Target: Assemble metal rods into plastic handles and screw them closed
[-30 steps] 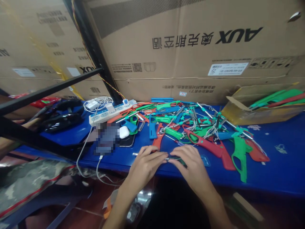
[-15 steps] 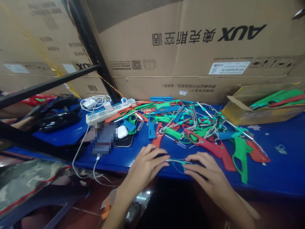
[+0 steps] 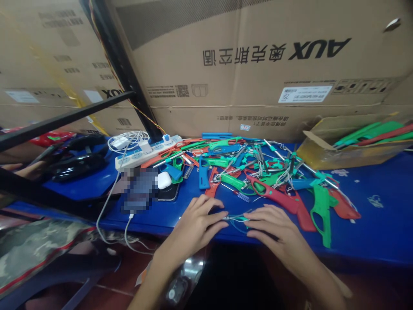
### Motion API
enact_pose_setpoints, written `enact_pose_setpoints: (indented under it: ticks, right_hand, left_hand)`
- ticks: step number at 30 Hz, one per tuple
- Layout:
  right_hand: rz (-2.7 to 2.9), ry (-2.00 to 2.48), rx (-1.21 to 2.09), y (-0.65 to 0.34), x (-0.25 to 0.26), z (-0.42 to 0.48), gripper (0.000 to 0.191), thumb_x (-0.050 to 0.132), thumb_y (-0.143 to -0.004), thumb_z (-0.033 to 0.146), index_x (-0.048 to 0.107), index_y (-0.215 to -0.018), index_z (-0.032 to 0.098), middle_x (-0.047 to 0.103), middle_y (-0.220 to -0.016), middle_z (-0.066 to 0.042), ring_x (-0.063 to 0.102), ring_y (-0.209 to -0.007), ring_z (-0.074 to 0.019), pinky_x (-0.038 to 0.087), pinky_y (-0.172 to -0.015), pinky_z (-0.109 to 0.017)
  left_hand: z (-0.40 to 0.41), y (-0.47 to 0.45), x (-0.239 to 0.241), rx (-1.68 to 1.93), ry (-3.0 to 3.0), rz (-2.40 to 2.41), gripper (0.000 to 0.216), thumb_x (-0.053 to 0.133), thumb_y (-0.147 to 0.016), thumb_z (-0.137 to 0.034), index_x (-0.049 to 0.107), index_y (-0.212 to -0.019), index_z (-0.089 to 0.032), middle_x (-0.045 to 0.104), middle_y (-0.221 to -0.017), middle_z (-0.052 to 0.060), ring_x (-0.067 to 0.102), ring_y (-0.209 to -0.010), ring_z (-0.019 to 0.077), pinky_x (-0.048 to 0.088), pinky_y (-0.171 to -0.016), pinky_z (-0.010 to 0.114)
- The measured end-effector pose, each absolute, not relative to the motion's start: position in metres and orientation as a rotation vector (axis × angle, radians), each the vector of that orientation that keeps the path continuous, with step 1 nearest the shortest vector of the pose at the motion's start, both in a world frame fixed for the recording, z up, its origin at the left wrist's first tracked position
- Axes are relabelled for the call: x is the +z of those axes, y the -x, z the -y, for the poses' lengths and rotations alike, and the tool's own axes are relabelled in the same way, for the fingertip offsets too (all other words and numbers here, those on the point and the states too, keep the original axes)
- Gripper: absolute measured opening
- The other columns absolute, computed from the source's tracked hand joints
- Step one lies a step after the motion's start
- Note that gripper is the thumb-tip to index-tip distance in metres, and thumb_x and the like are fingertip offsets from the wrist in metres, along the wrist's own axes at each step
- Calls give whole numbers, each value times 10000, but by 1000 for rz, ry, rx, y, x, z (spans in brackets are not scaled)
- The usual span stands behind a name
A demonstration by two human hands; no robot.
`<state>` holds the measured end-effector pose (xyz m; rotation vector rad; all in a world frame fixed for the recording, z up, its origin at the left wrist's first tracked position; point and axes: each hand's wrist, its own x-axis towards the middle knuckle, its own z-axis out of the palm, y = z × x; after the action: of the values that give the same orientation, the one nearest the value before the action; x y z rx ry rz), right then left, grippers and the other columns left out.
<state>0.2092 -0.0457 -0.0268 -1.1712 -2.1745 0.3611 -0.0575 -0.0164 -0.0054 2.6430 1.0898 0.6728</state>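
Observation:
My left hand [image 3: 197, 224] and my right hand [image 3: 275, 228] rest at the front edge of a blue table [image 3: 380, 232], fingertips facing each other. Between them lies a small part with a metal rod and thin wires [image 3: 237, 218]; both hands pinch its ends. Just behind my hands spreads a pile of red, green and blue plastic handle shells [image 3: 258, 176] tangled with metal rods and wires. A red shell [image 3: 284, 200] and a green shell [image 3: 322, 211] lie to the right of my right hand.
A cardboard tray [image 3: 348, 150] with green and red shells stands at the back right. A white power strip [image 3: 145, 153] with chargers, a phone [image 3: 142, 191] and a white earbud case [image 3: 164, 180] lie at the left. Large cardboard boxes [image 3: 258, 64] form the back wall. A black metal frame [image 3: 64, 116] crosses the left.
My hands have drawn apart a little, the right one sliding to the right, so the wired part between them now shows. The view has shifted slightly.

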Motion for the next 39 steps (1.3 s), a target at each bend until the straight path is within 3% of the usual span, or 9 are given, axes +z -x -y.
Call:
enact_pose_setpoints:
  ticks: [7,14,22,25,30,37,39]
  right_hand:
    - [2167,1148,467,-207,-17,39,203,618,-1000,401,793,-1053,313,783,-1146,-10,710,-1086,-248,563,-984,-477]
    - [2153,1134,527,-207,-18,38,202,627,-993,404,790,-1045,297,782,-1145,-8,711,-1082,-238,531,-1023,-472]
    - [2132,1151,500,-205,-20,41,182,645,-985,381,788,-1069,307,777,-1158,-18,707,-1080,-251,563,-993,-499]
    - [2137,1141,483,-205,-21,41,178,655,-977,371,787,-1080,310,759,-1214,-21,695,-1123,-256,587,-970,-499]
    - [2086,1136,367,-208,-20,44,172,672,-965,379,798,-1047,295,683,-1370,-51,614,-1296,-297,530,-1069,-570]
    - [2232,1139,238,-204,-25,46,352,687,-956,400,687,-1294,302,633,-1427,-59,553,-1342,-286,498,-1098,-566]
    - [2236,1166,213,-203,-27,46,400,671,-966,406,649,-1346,285,635,-1419,-76,561,-1331,-284,502,-1096,-558]
  left_hand:
    - [15,57,-10,753,-2619,-1119,208,588,-1030,-321,762,-1134,-275,687,-1157,44,546,-1051,216,410,-844,380]
    - [16,50,-8,751,-2567,-1192,178,630,-1004,-330,785,-1083,-297,695,-1129,35,547,-1011,221,406,-815,386]
    - [31,42,-11,741,-2655,-1320,257,535,-1045,-241,714,-1230,-233,654,-1225,88,548,-1079,254,414,-872,432]
    - [34,44,-15,792,-2693,-1349,263,542,-1046,-249,698,-1258,-241,658,-1224,84,547,-1082,253,413,-884,431]
    - [30,54,-18,786,-2777,-1415,244,560,-1036,-248,711,-1225,-224,672,-1106,79,538,-1002,249,406,-856,416]
    - [23,59,-13,729,-2832,-1411,276,502,-1062,-233,623,-1307,-193,694,-1067,55,555,-963,229,372,-944,431]
    - [22,58,-13,736,-2830,-1395,234,490,-1066,-229,639,-1245,-202,697,-1056,46,557,-963,227,367,-946,427]
